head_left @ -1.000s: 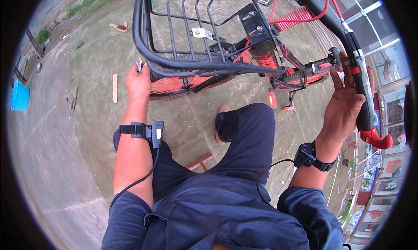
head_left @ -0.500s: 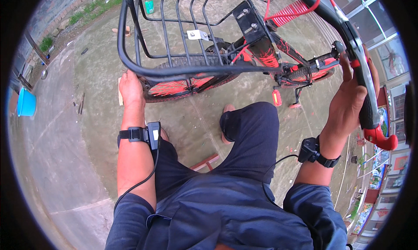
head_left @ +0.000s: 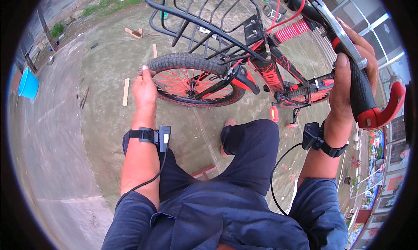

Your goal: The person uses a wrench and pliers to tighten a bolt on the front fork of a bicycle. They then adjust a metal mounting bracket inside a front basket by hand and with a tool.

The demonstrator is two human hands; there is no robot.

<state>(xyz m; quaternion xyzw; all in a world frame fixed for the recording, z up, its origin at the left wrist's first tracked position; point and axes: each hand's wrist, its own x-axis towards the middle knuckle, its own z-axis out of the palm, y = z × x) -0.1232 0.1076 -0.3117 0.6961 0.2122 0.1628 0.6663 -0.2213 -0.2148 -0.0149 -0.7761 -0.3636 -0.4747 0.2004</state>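
A black and red bicycle stands in front of me, its front wheel (head_left: 191,82) on the left. My right hand (head_left: 346,84) is wrapped round the black handlebar grip (head_left: 362,91), beside a silver brake lever (head_left: 337,30) and a red bar end (head_left: 385,112). At the left edge of the front tyre (head_left: 187,62), my left hand (head_left: 145,91) is closed with its fingers together. Whether it touches the tyre or pinches something small I cannot tell. A black wire basket (head_left: 204,21) tilts above the wheel.
Wooden strips (head_left: 126,92) and a wooden-handled brush (head_left: 134,33) lie on the concrete ground. A blue bucket (head_left: 28,83) stands at the far left. Windows (head_left: 370,23) and painted wall panels line the right side. A red frame piece (head_left: 203,172) shows between my legs.
The handlebar and basket have swung up and to the right and tilted, uncovering the front wheel. My left hand, earlier below the basket rim, has shifted slightly right. The right hand keeps its grip.
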